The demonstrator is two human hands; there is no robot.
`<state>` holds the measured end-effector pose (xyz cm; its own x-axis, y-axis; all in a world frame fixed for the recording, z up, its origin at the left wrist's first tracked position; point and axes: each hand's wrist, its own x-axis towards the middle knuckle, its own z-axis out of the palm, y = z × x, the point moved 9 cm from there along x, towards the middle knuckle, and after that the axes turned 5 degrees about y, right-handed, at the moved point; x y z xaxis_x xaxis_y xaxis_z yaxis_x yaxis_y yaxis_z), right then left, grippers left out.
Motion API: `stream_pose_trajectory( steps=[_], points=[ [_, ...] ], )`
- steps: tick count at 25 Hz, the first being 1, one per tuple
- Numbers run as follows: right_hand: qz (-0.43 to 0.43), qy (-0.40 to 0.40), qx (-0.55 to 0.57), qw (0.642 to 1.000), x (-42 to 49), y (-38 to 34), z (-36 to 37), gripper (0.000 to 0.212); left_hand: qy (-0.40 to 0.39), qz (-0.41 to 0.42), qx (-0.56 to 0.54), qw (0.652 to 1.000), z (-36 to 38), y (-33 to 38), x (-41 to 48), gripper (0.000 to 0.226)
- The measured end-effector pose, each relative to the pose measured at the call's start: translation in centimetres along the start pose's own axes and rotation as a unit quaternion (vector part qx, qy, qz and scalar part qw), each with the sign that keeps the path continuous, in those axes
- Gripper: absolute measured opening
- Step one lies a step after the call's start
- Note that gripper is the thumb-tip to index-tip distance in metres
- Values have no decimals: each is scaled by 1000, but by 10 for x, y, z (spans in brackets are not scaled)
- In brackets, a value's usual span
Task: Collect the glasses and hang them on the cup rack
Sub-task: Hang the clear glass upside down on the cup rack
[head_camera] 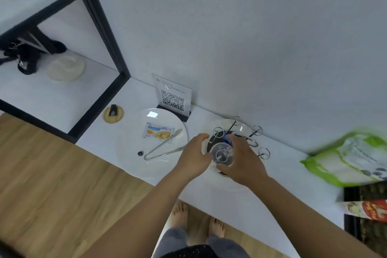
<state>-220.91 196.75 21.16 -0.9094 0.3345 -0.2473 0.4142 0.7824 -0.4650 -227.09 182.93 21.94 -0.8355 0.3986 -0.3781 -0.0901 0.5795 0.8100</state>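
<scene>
A clear glass (222, 154) is held over the near side of the chrome cup rack (254, 132), whose looped arms stick up at the back and right. My right hand (240, 159) grips the glass from the right, fingers wrapped around its side. My left hand (195, 154) touches the glass from the left, fingers curled at its rim. The rack stands on a round tray with a dark centre (215, 138), against the wall. The rack's near arms are hidden by my hands and the glass.
A white plate (129, 153) left of the rack holds a snack packet (158, 132) and metal tongs (163, 147). A QR code stand (172, 98) is behind it. A green bag (354, 158) lies at the right. Black shelving (100, 27) rises at the left.
</scene>
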Motion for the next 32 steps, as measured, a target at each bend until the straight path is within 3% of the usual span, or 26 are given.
stream_pose_trajectory(
  steps=[3,7,10,15,20,24,27,32],
  points=[
    [-2,50,-8,999,-18,-8,-38,78,33,76,-4,997,-8,43,4,46],
    [37,182,-12,983,-67,13,-111,68,-29,233,-9,972,38,131,-4,41],
    [82,273,-52,957,-122,47,-162,65,-117,355,-4,928,102,195,-44,40],
    [165,353,-94,916,-225,107,-224,56,-198,495,20,846,178,266,-135,44],
    [212,410,-81,883,-332,153,-249,45,-257,558,80,785,244,293,-225,39],
    [154,447,-66,879,-427,184,-248,31,-320,571,166,738,320,274,-323,27],
    [149,468,-48,870,-502,221,-251,30,-292,596,164,730,364,273,-392,29],
    [196,519,-54,830,-614,287,-281,51,-252,655,172,691,427,303,-484,56]
  ],
)
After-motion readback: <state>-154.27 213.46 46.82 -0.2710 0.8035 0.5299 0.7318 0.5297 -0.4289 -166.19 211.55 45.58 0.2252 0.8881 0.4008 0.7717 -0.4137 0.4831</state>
